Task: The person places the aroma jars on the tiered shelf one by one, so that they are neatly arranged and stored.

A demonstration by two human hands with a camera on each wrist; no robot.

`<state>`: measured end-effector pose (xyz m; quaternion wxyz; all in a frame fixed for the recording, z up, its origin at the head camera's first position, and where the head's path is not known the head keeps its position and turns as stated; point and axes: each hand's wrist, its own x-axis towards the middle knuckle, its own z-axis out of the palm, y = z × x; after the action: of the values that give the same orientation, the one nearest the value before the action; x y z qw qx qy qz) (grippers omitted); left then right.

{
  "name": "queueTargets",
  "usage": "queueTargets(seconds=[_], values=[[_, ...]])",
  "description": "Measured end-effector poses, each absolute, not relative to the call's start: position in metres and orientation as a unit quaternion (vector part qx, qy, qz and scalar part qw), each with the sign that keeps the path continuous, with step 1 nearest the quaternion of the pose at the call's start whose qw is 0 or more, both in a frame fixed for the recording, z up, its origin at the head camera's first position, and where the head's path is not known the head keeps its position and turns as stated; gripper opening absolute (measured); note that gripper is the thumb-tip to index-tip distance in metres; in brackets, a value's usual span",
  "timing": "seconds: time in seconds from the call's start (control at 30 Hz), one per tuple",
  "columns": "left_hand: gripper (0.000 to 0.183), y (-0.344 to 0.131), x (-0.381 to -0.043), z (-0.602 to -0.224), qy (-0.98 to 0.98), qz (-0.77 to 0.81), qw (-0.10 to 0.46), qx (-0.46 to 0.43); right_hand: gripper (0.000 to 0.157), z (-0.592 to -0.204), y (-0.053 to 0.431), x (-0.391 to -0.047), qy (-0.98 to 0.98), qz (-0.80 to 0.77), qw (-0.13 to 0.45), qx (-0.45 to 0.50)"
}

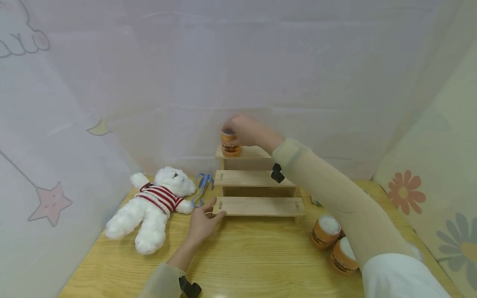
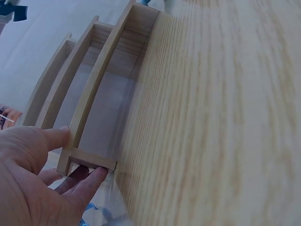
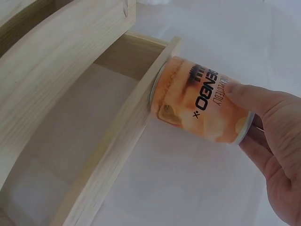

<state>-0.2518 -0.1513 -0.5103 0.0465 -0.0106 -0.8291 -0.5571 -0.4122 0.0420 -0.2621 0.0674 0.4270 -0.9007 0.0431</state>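
- Can: cylindrical, with an orange label, dark lettering and thin silvery rims. "ENBO" is legible; the smaller print beside it runs under the thumb.
- Location of can: upright at the left end of the top tier of the three-tier wooden rack, base against the board.
- Right hand: pinches the can near its upper rim, thumb on the label side, fingers on the opposite side. The far fingertips are hidden behind the can. In the head view this hand is slightly blurred and covers much of the can's top.
- Left hand: pinches the left end of the lowest tier, thumb at the front edge, fingers against the end piece.
- Rack: pale, plain wood. The right end of the top tier is hidden by the right forearm.
- Orange containers: on the table, right of the rack; partly covered by the right sleeve, exact count unclear.
- Blue hooked object: between the rack and the white plush bear; type unclear.
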Motion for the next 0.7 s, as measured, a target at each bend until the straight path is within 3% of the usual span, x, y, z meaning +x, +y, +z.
queueTargets(seconds=[0.5,0.7], values=[[0.066,-0.152,-0.251,-0.512,-0.825,-0.563,0.045,-0.006,0.040,-0.267,0.052,-0.412,-0.898,0.055,0.073,0.431],[0.066,-0.152,-0.253,-0.512,-0.828,-0.559,0.046,-0.006,0.051,-0.256,0.071,-0.399,-0.902,0.077,0.089,0.415]])
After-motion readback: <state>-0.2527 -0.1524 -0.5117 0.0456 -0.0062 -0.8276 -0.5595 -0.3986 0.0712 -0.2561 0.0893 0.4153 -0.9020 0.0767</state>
